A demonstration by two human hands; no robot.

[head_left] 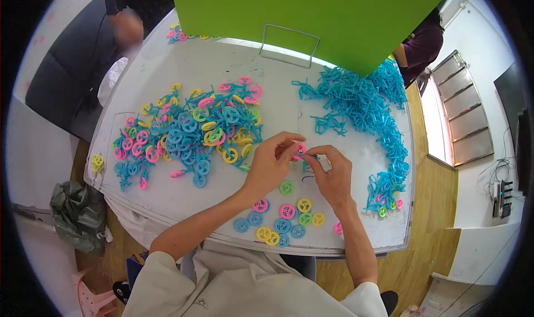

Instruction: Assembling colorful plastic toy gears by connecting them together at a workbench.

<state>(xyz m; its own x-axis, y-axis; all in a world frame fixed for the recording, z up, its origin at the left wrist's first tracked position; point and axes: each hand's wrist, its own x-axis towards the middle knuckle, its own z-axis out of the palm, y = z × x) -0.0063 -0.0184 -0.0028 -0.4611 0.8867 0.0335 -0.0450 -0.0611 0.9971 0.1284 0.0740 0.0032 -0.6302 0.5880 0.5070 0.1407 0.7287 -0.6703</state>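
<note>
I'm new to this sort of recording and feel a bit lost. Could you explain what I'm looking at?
Of course. There is no machine at work here: you see a person's own bare hands. The single picture comes from a wide camera worn on their head, looking down, so straight edges bend near the rim.

On the white table, a mixed heap of colourful wheels and blue pieces lies to the left, and a pile of blue plastic pieces to the right. Loose wheels lie close to the person.

The left hand pinches a pink wheel. The right hand has its fingertips beside it; exactly what they grip is too small to tell.
</note>
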